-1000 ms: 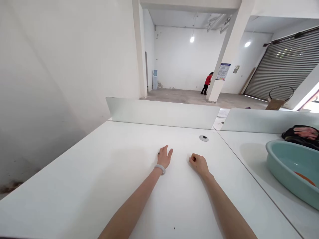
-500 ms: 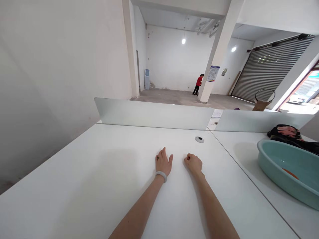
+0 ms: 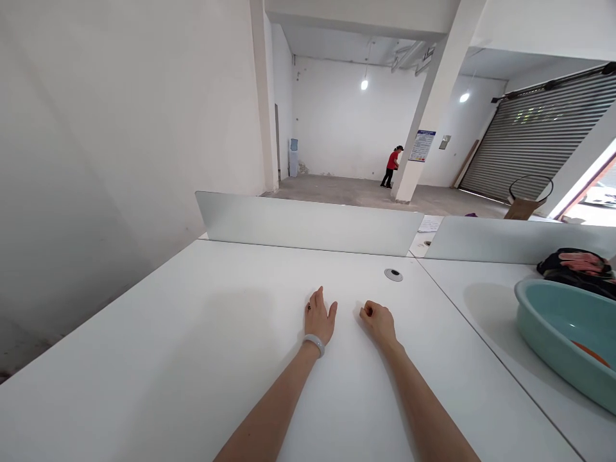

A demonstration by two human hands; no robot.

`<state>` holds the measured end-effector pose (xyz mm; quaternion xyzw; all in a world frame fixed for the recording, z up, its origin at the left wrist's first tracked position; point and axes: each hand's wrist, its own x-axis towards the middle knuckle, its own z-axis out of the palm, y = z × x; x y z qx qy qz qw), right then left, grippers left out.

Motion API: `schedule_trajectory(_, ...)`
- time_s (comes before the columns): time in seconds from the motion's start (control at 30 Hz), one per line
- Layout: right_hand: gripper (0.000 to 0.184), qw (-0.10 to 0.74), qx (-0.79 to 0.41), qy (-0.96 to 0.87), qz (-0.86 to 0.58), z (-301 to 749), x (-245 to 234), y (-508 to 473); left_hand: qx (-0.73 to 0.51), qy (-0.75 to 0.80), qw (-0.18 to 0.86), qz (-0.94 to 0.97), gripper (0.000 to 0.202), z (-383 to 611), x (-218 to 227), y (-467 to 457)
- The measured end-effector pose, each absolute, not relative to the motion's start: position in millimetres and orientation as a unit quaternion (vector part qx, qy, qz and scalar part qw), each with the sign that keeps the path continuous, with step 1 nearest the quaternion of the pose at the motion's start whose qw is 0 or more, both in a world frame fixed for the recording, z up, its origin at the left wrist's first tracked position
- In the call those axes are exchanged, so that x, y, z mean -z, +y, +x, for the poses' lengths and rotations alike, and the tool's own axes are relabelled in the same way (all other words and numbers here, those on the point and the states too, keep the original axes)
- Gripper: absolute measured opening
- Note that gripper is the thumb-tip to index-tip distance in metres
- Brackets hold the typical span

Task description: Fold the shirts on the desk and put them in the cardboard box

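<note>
My left hand (image 3: pixel 318 320) rests palm down on the white desk (image 3: pixel 231 385), its fingers stretched out and the thumb held apart. It wears a ring and a pale grey bangle (image 3: pixel 314 343) round the wrist. To its right, my right hand (image 3: pixel 380 323) is curled into a loose fist above or on the desk top. A dark hollow shows between its bent fingers, with no object visible there. The two hands are apart from each other. Beyond my right hand lies a round cable grommet (image 3: pixel 393 274) set in the desk.
A low frosted partition (image 3: pixel 308 224) runs along the desk's far edge. At the right stand a light-green basin (image 3: pixel 543 321) with something orange inside and a dark bag (image 3: pixel 577 263) with pink cloth. A person in red (image 3: pixel 392 165) stands far off near a pillar (image 3: pixel 416 154).
The view has turned slightly left, so the room and basin appear further right. My hands keep the same poses. The distant person has shifted posture a little.
</note>
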<state>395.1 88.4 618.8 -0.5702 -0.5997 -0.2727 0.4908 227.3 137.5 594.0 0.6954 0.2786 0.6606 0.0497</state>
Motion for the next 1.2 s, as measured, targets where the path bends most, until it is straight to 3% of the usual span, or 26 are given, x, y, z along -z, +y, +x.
schedule_trajectory(0.33,0.027,0.399,0.306,-0.673,-0.542,367,-608,85,-0.74,0.202,0.174,0.617,0.044,221,-598,149)
schedule_trajectory(1.2,0.024,0.405,0.297,-0.66,-0.559,367,-611,83,-0.729,0.211,0.176,0.627,0.041,219,-602,148)
